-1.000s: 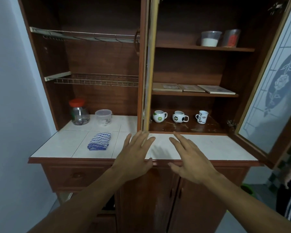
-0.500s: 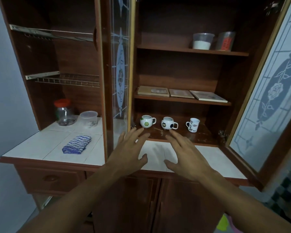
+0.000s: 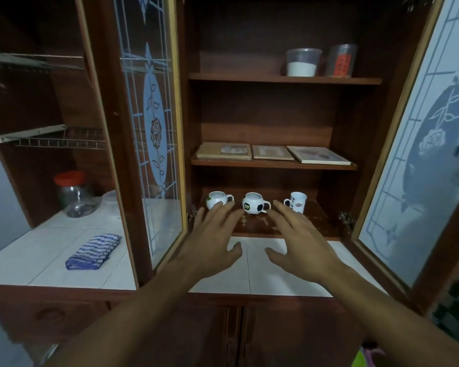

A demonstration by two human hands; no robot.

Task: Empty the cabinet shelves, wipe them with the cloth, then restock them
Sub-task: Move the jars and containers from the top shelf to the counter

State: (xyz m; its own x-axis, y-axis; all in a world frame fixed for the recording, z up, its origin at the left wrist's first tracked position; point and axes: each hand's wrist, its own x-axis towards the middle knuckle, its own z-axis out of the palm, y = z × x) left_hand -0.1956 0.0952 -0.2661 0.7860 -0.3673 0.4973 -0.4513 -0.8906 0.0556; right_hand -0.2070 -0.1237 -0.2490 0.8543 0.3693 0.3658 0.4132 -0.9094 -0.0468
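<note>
The wooden cabinet stands open in front of me. Its bottom shelf (image 3: 318, 223) holds three white mugs: a round one (image 3: 217, 200) at left, a football-patterned one (image 3: 253, 203) in the middle, a taller one (image 3: 297, 202) at right. My left hand (image 3: 212, 242) and my right hand (image 3: 300, 242) reach toward them, fingers spread, holding nothing; the left fingertips are just short of the left mug. The middle shelf (image 3: 273, 165) carries three flat boards. Two plastic containers (image 3: 304, 62) stand on the top shelf (image 3: 284, 80). A folded blue-striped cloth (image 3: 93, 252) lies on the tiled counter (image 3: 32, 263) at left.
The left glass door (image 3: 149, 123) stands swung outward between the cloth and my hands. The right glass door (image 3: 421, 160) is open at the right. A red-lidded glass jar (image 3: 73, 193) and a clear tub sit at the counter's back left, beneath two wire racks (image 3: 56, 140).
I have moved closer and to the right. Both hands have advanced from the counter edge up to the bottom shelf, near the mugs. The left door now appears swung further open.
</note>
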